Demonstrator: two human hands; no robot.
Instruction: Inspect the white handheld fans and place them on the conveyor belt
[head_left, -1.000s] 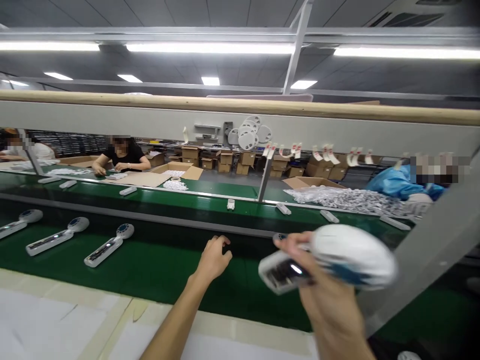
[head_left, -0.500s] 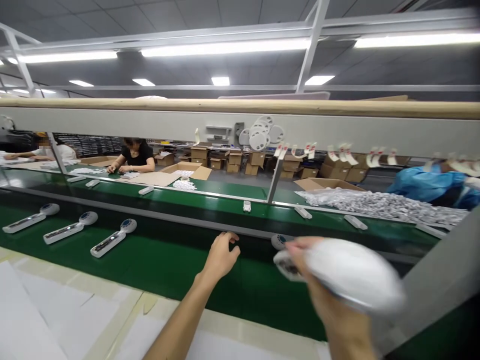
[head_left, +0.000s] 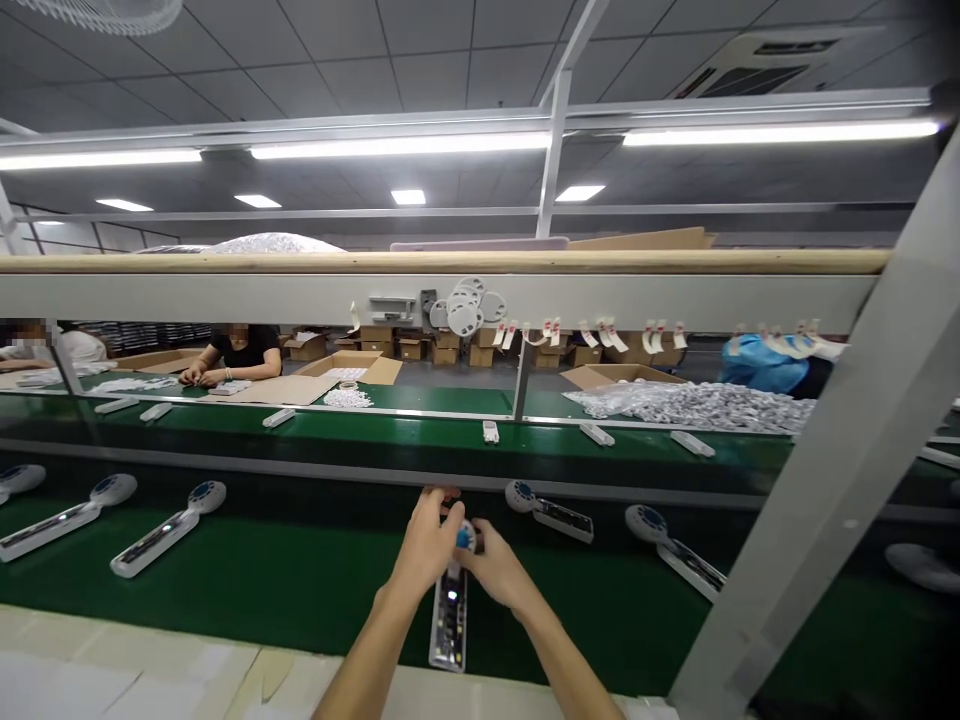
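Observation:
A white handheld device (head_left: 450, 625) lies over the green belt in front of me, its long open body toward me and a lit spot among its inner parts. Its round head has a blue centre and points away. My left hand (head_left: 427, 537) closes on the head from the left, fingers curled and partly hidden. From the other side my right hand (head_left: 495, 568) grips the same head between thumb and fingers. To the right, a similar device (head_left: 562, 518) lies face up on the belt, apart from my hands.
More such devices rest on the green belt (head_left: 300, 580), left and right. A slanted grey post (head_left: 825, 480) stands close on my right. Paper-covered table edge (head_left: 187, 660) runs along the front. Across the line, a person in black (head_left: 244, 355) sits near a heap of small white parts (head_left: 697, 405).
My right hand has come from the right, where it held a blurred white object, to the middle beside my left hand. Both now hold one device. The view has shifted.

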